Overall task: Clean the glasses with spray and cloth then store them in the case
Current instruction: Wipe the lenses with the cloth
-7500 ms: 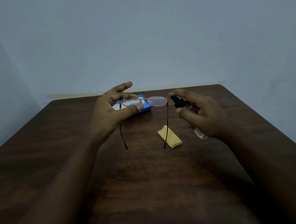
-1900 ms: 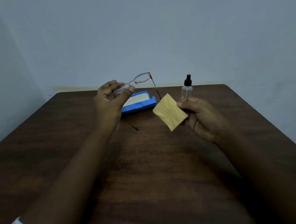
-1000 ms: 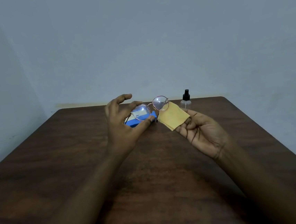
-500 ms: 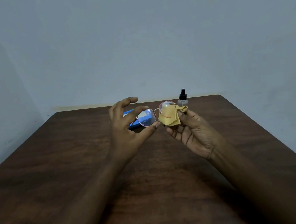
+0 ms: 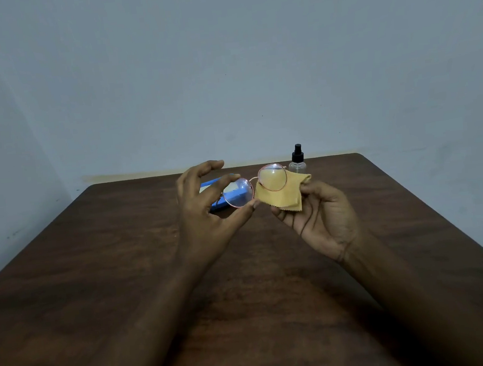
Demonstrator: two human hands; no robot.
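Left hand (image 5: 205,215) pinches the glasses (image 5: 254,186) by one lens rim, thumb and finger; other fingers spread. Right hand (image 5: 323,222) pinches the cloth (image 5: 283,196) behind the other lens.

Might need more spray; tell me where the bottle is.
Head view: the spray bottle stands upright near the far edge of the table, right of centre, just behind the yellow cloth in the right hand.

Pinching glasses (image 5: 239,192) by lens rim with left hand (image 5: 208,215), thumb below, finger above, index lifted clear. Holding cloth (image 5: 280,198) in right hand (image 5: 323,219), palm up, thumb on top. Reaching both bare forearms forward, hands close together
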